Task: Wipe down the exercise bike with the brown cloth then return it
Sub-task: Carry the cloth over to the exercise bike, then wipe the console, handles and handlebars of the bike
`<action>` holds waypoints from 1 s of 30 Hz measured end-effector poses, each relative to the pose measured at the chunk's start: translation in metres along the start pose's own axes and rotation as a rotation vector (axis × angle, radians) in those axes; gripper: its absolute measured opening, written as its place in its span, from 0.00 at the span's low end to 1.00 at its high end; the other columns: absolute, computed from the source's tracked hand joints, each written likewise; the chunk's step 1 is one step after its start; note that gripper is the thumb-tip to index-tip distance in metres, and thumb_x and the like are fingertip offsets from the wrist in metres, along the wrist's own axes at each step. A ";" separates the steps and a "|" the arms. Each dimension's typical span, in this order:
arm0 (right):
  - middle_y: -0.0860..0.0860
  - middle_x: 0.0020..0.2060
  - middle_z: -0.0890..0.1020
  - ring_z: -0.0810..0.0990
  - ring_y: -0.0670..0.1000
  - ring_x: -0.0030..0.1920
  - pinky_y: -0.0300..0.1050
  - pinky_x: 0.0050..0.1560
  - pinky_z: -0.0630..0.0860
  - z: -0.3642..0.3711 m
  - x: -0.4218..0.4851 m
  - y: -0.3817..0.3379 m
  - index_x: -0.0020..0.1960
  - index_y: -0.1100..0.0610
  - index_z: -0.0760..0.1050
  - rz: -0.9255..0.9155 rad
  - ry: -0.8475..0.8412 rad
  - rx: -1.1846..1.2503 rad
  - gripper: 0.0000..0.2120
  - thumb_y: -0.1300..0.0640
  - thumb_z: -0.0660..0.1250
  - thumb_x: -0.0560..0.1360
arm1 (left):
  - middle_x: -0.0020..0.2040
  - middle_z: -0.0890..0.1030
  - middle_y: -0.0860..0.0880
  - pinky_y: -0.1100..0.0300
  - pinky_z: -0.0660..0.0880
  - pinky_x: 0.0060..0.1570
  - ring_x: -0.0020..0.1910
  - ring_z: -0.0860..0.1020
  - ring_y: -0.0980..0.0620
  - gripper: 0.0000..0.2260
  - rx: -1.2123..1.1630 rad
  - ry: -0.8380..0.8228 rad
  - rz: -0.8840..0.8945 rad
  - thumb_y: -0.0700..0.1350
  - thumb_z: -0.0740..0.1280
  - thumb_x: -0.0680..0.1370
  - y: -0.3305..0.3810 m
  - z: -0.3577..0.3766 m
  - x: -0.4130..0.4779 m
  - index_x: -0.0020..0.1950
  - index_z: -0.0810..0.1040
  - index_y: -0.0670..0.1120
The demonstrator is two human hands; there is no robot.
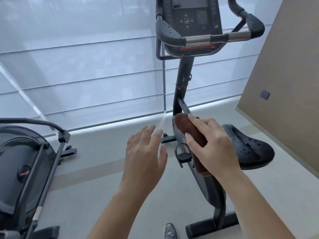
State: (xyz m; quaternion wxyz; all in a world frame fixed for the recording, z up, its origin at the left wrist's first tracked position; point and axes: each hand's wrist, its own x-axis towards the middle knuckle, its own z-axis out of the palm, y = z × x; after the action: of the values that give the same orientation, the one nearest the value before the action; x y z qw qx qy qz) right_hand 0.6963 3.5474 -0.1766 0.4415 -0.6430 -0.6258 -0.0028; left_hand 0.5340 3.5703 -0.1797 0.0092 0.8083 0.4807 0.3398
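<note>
We grip the rolled brown cloth in our right hand, held over the exercise bike frame; left hand spread, empty. Wiping looks underway at most, return not yet done

- One exercise bike, upright, in the middle of the view.
- One console on the bike, at the top of its post.
- One saddle on the bike, black with small holes.
- One pedal in view, with a strap loop.
- One brown cloth, rolled up.
- Two hands: the right hand wrapped around the cloth, the left hand bare and spread, holding nothing.
- One other exercise machine, at the left edge, only partly in view.
- One shoe, at the bottom edge.
- One small dark wall plate on the beige wall at right.
</note>
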 end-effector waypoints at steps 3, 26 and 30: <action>0.50 0.50 0.78 0.76 0.53 0.48 0.48 0.47 0.76 0.023 0.056 0.015 0.64 0.52 0.73 0.003 0.029 0.014 0.20 0.55 0.68 0.73 | 0.59 0.77 0.39 0.39 0.69 0.58 0.60 0.73 0.38 0.14 0.015 0.005 0.017 0.38 0.68 0.72 -0.018 0.016 0.059 0.58 0.76 0.39; 0.51 0.49 0.78 0.77 0.51 0.48 0.39 0.50 0.73 0.149 0.386 0.027 0.63 0.53 0.74 -0.066 0.284 -0.104 0.21 0.48 0.61 0.73 | 0.60 0.76 0.39 0.39 0.68 0.59 0.61 0.72 0.38 0.15 -0.112 0.144 0.311 0.38 0.67 0.73 -0.189 0.085 0.430 0.59 0.74 0.39; 0.52 0.49 0.78 0.77 0.52 0.48 0.38 0.51 0.71 0.164 0.445 0.008 0.63 0.53 0.74 -0.073 0.355 -0.166 0.20 0.51 0.63 0.72 | 0.60 0.76 0.39 0.38 0.67 0.59 0.61 0.72 0.38 0.16 -0.128 0.140 0.422 0.38 0.68 0.73 -0.221 0.085 0.499 0.60 0.74 0.40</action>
State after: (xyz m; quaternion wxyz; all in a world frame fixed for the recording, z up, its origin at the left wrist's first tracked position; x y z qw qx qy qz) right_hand 0.7091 3.9995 -0.0338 0.4901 -0.6434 -0.5587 -0.1835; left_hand 0.5638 4.1065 -0.0507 -0.0443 0.8631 0.2778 0.4194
